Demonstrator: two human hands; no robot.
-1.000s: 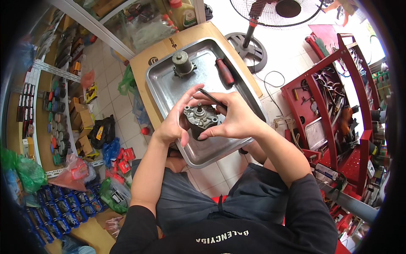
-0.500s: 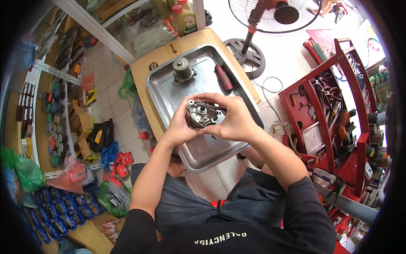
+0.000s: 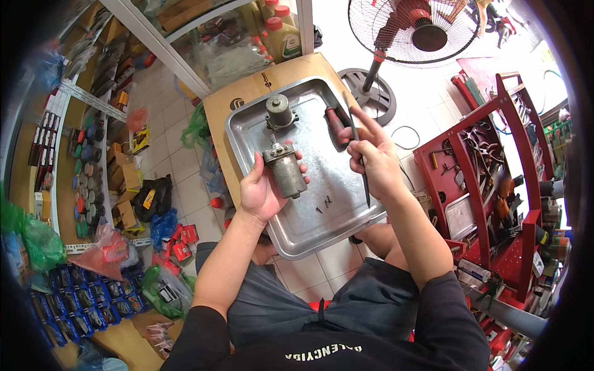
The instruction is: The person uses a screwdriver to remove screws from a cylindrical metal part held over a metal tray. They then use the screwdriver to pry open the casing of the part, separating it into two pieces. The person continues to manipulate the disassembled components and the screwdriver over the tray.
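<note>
My left hand (image 3: 258,193) is wrapped round a grey cylindrical metal motor (image 3: 287,173), its flanged end toward the far side of the tray. In my right hand (image 3: 378,161), above the tray's right side, is a slim dark pointed tool (image 3: 365,185); its exact kind is unclear. A second motor (image 3: 279,112) stands upright near the far left of the steel tray (image 3: 303,248). Beside my right fingers lies a screwdriver with a red and black handle (image 3: 335,122). Small bolts (image 3: 328,201) rest on the tray between my hands.
Under the tray is a cardboard sheet (image 3: 226,93). A black fan (image 3: 427,37) stands beyond it at the right. A red tool cart (image 3: 476,167) full of tools flanks my right, and shelves of small parts (image 3: 86,179) run along the left.
My hands have parted. The left keeps the motor, tipped so its side shows, while the right has moved to the right and now holds the dark tool. The bolts are now in plain view.
</note>
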